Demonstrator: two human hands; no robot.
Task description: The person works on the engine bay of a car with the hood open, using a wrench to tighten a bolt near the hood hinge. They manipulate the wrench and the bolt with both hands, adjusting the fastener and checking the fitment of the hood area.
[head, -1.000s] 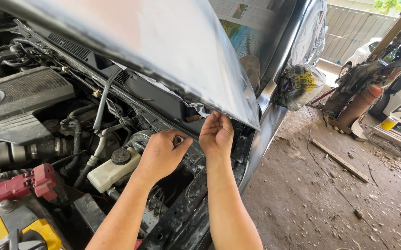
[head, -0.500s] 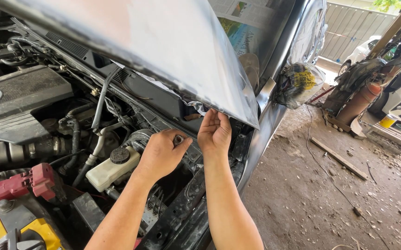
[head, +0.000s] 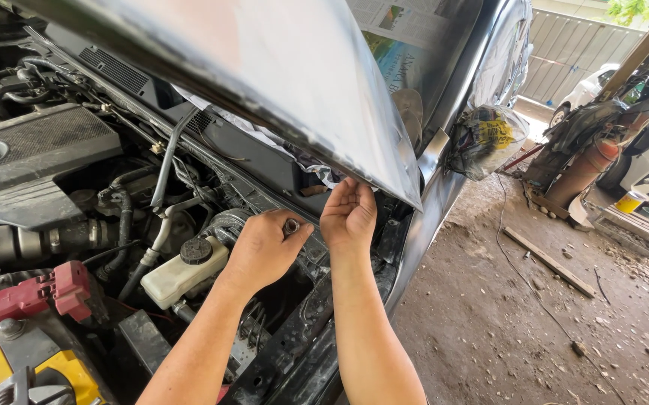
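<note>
Head view: we look down into an engine bay under a raised hood [head: 279, 82]. Our left hand [head: 264, 247] sits at 6 o'clock from the hood's lower corner, fingers curled and pressed around a small metal tool [head: 291, 225]. It looks like a socket or a bit, though only the round tip shows past the thumb. Our right hand [head: 349, 214] is just at 3 o'clock of the left, palm up, fingers bunched and reaching under the hood edge near the hinge area; we cannot tell whether they pinch anything, since the tips are hidden by the panel.

The tool lies in the left fist, just below the cowl [head: 264, 161]. We judge it small, stiff and light, steel and likely oily, so slippery; best gripped round its barrel with thumb and two fingers, not by the tip.

At 8 o'clock from the left hand is a white reservoir [head: 178, 274] with a black cap. Farther at 8 o'clock is a red terminal cover [head: 35, 294]. At 2 o'clock from the right hand a wrapped mirror [head: 485, 139] hangs beside the dirt floor [head: 534, 330].
</note>
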